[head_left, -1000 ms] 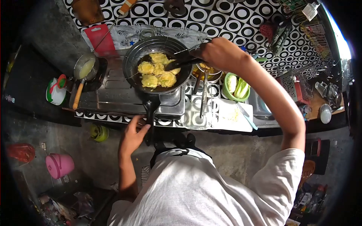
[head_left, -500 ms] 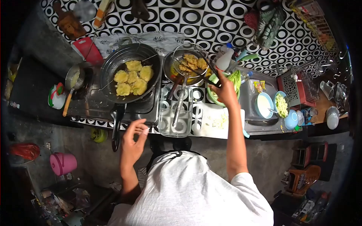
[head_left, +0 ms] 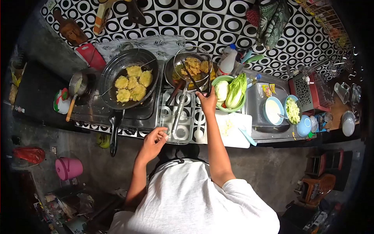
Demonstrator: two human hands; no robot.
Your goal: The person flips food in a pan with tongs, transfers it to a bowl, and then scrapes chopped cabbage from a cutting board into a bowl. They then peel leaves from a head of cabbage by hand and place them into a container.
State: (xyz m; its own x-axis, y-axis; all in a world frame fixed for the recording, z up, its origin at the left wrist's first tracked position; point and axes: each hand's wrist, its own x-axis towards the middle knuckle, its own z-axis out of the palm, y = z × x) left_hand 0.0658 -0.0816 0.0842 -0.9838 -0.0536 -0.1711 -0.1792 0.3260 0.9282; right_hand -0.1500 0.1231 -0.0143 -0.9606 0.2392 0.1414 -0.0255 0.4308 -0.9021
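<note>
- The right hand grips a pair of dark metal tongs, fingers closed round their handles, the tips reaching into the round wire-mesh strainer that sits over a metal bowl just right of the stove.
- Several golden-brown fried fritters already lie draining in that strainer, so part of the batch looks finished.
- Five pale yellow fritters sit in oil in the black round frying pan on the burner; they look lighter, so I judge these are left to cook and lift out.
- The left hand hovers at the front edge of the desk, fingers loosely curled and holding nothing, beside a clear glass rectangular dish and apart from the pan's long black handle.
- Further right, a green bowl of cabbage leaves and a white bowl of pale batter suggest more frying may follow.
</note>
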